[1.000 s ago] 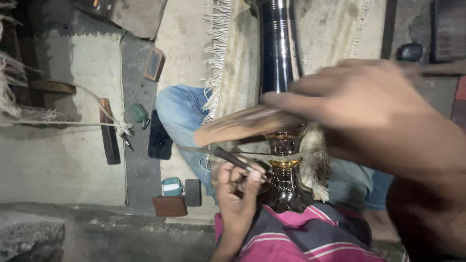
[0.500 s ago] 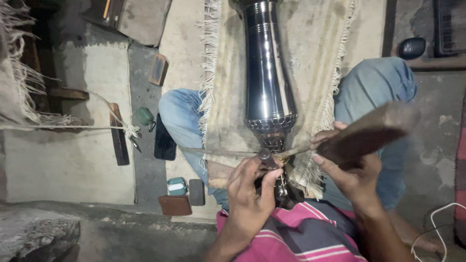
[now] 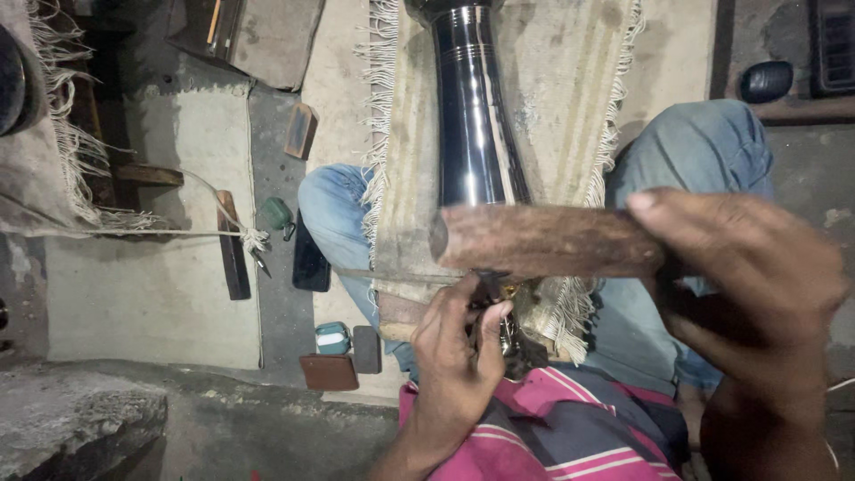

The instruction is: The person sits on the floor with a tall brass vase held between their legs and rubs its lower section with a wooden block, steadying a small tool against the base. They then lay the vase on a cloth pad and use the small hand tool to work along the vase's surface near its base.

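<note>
Gripping a wooden mallet [image 3: 543, 240] at 3 o'clock, the right hand [image 3: 748, 285] holds it across the metal vase [image 3: 476, 134]; the left hand [image 3: 459, 356] pinches a thin tool [image 3: 492, 287] at 6 o'clock

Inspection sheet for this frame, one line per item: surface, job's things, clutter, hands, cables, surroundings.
Surface: fringed beige cloth spread over the person's lap and the concrete floor.
Job's things: polished metal vase lying lengthwise on the cloth; wooden block across its lower end; thin dark tool at the vase's base.
Clutter: dark phone, brown wallet, small teal case, green-handled tool, wooden stick, small wooden block.
Hands: left hand grips the thin tool; right hand grips the wooden block, blurred.
Cables: pale cord stretched along the floor.
Surroundings: stone ledge, dim workshop floor.
</note>
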